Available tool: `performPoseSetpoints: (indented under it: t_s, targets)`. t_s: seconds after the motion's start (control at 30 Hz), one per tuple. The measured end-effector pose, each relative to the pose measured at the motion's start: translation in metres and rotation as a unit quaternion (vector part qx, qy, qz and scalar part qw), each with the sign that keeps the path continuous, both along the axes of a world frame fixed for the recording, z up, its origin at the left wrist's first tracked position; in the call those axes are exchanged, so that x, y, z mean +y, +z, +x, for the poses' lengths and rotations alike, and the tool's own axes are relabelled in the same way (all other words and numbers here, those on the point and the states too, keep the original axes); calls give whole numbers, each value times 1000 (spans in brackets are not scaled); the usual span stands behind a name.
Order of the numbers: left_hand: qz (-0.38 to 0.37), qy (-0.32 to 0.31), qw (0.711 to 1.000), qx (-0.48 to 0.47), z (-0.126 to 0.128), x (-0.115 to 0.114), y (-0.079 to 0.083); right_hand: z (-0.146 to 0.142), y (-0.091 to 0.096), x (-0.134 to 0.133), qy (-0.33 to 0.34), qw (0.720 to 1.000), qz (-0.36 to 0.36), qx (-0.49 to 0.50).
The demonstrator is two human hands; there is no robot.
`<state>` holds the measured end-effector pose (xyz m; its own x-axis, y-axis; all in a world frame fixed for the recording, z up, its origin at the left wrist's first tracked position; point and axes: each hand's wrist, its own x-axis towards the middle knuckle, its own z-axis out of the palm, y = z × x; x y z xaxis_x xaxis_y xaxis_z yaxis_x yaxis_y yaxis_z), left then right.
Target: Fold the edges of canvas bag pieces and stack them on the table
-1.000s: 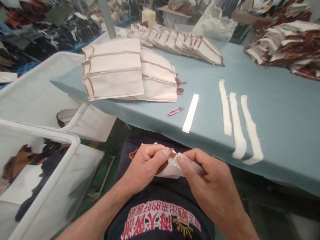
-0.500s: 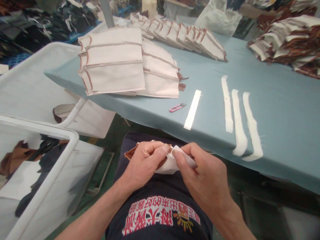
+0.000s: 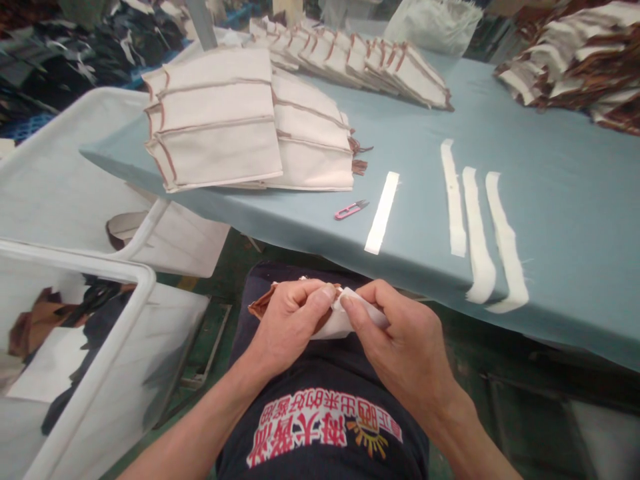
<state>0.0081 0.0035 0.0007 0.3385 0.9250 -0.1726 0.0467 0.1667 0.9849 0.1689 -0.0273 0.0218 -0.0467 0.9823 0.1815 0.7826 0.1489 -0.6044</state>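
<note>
Over my lap, a white and brown fabric piece (image 3: 333, 328) is pinched between my two hands. My left hand (image 3: 295, 317) closes on its brown-edged side, thumb against the fingers. A folded white part of it sits in the closed grip of my right hand (image 3: 400, 327), whose thumb tip nearly meets the left thumb. What lies under the fingers is hidden. On the table edge beyond my hands are pink thread snips (image 3: 350, 210) and a single white strip (image 3: 383, 213).
Three white strips (image 3: 477, 233) lie on the blue-covered table (image 3: 410, 147). Sewn white fabric pieces (image 3: 220, 147) are stacked at its left, with another row (image 3: 350, 57) behind. A brown and white pile (image 3: 585, 67) is at the right. White bins (image 3: 145, 277) stand to my left.
The view has shifted slightly, so the table things sit a little higher and further left. Both hands keep their pinch on the fabric piece, with hardly any movement.
</note>
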Motion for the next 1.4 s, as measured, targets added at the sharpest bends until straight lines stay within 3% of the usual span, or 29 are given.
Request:
performPoseSetpoints:
  t_s: [0.73,0.93,1.1,1.17,1.27,1.33,1.4]
  targets:
    - [40,-5,999,31,0,-4,1,-7,-8,-2,-66,997,8,-29]
    - [91,72,990,80,11,-12,-4,-8,-12,-1,-63,998,-7,-25]
    - [182,106,969,128,14,-16,1,-3,-8,0,-43,999,0,-23]
    - [223,109,959,136,13,-18,3,1,-2,2,-29,999,-36,7]
    - [257,110,950,136,11,-21,7,10,4,9,29,983,-159,89]
    - [255,101,953,129,9,-23,8,16,2,15,90,940,-274,183]
    - [225,85,964,115,8,-24,8,19,-5,20,149,869,-369,293]
